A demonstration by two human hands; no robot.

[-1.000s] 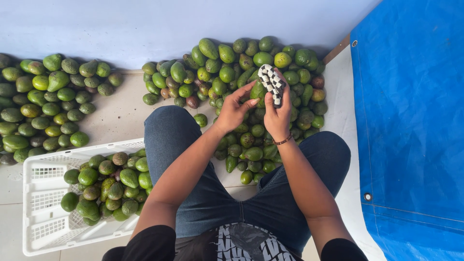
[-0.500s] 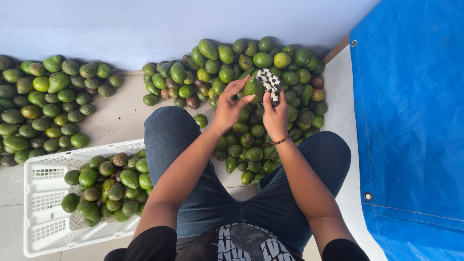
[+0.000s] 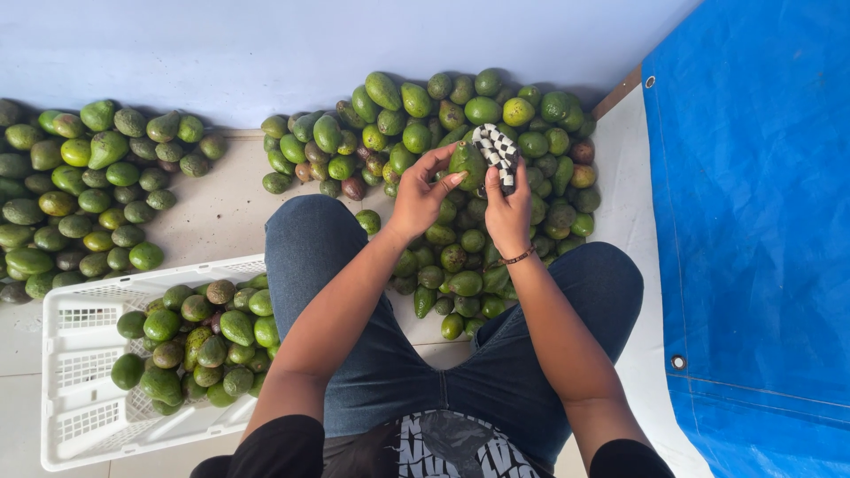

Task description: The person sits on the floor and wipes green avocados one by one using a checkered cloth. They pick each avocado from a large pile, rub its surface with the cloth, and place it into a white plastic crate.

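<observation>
left hand point(image 3: 423, 196): fingers curling closed, pinching the green avocado point(image 3: 467, 162)
right hand point(image 3: 506, 212): fingers closing around the black-and-white foam net sleeve point(image 3: 498, 152), pressing against avocado
avocado: sitting mid-air over the avocado pile point(image 3: 460, 133)
white crate point(image 3: 81, 354): holding green avocados, roughly half full

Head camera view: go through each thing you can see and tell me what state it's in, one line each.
Green avocado: held up in both hands.
Black-and-white checkered foam net sleeve: partly around the avocado, at its right side.
Left hand: fingers gripping the avocado.
Right hand: gripping the sleeve and the avocado.
White plastic crate: partly filled with avocados.
Loose green avocados: piled on the floor.
Blue tarpaulin: spread flat.
</observation>
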